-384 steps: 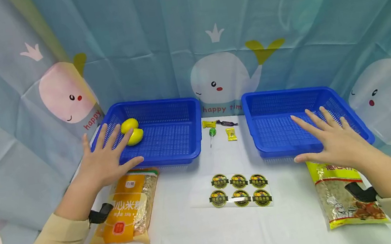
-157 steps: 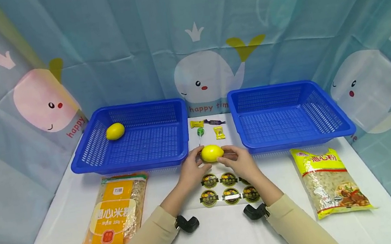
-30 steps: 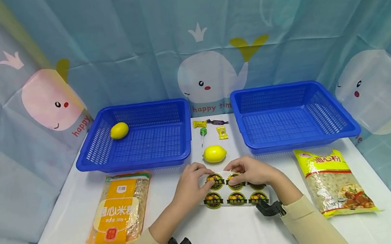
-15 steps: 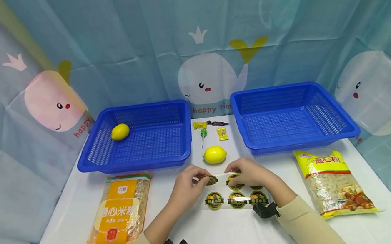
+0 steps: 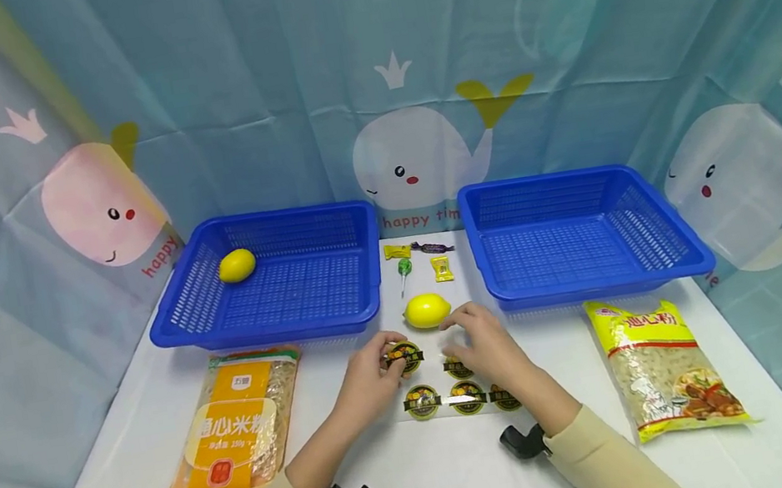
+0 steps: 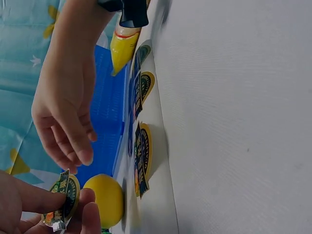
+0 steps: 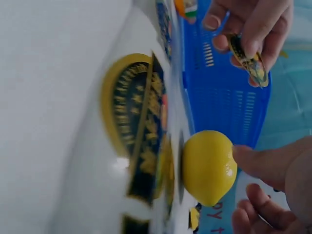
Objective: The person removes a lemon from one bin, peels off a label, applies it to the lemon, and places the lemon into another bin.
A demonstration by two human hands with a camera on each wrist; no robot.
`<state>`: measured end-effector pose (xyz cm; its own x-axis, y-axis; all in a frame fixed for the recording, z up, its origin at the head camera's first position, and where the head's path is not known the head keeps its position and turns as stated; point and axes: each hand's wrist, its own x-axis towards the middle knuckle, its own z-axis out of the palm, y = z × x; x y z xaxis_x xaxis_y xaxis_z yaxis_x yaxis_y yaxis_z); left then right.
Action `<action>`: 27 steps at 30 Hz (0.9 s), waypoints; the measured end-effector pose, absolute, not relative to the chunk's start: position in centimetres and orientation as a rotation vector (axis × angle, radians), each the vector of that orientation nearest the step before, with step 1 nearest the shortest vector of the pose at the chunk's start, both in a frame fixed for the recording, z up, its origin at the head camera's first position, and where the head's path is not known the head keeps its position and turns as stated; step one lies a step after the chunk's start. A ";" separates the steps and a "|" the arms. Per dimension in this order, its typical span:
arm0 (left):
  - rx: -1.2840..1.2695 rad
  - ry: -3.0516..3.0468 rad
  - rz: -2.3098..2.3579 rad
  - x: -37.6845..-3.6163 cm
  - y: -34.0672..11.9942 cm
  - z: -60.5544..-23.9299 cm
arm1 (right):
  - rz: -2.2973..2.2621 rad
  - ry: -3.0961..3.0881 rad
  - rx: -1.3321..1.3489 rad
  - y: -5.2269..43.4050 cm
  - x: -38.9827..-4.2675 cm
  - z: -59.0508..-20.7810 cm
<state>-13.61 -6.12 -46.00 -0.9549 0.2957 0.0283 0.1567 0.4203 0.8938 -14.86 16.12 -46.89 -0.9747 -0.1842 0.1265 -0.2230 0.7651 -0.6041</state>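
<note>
Since half a second ago: the left hand (image 5: 372,369) has peeled one round sticker (image 5: 403,354) fully off the sticker sheet (image 5: 459,392) and now pinches it between thumb and fingertips, lifted just above the sheet's upper-left spot. Earlier that sticker was only half lifted. The right hand (image 5: 478,345) has let go of the sheet edge; its fingers are relaxed and spread, holding nothing, hovering over the sheet's top row next to the lemon (image 5: 427,310). Whether its fingertips touch the lemon, cannot tell. The sheet lies flat on the white table (image 5: 425,475) with the remaining stickers on it, partly covered by the right hand.

Around: the lemon sits on the table just beyond the sheet, between the left blue basket (image 5: 267,275) and the right blue basket (image 5: 578,228). A second lemon (image 5: 236,264) is in the left basket's far-left corner. Wrapped candies (image 5: 442,267) and a lollipop (image 5: 403,271) lie between the baskets. An orange rice-noodle packet (image 5: 232,428) is at left, a yellow macaroni packet (image 5: 664,372) at right.
</note>
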 end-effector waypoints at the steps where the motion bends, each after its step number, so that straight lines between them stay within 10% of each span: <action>1: 0.407 2.545 1.565 -13.6 -6.2 -46.0 | 1.011 -2.847 0.330 15.9 -15.0 -46.7; 27: 0.460 2.544 1.600 -13.4 -5.7 -46.0 | 1.012 -2.888 0.297 14.2 -19.1 -47.0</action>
<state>-13.45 -5.70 -45.99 -0.9492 0.3059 0.0741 0.1993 0.4020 0.8937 -19.10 14.25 -46.96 -0.9791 -0.1590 0.1266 -0.2033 0.7651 -0.6110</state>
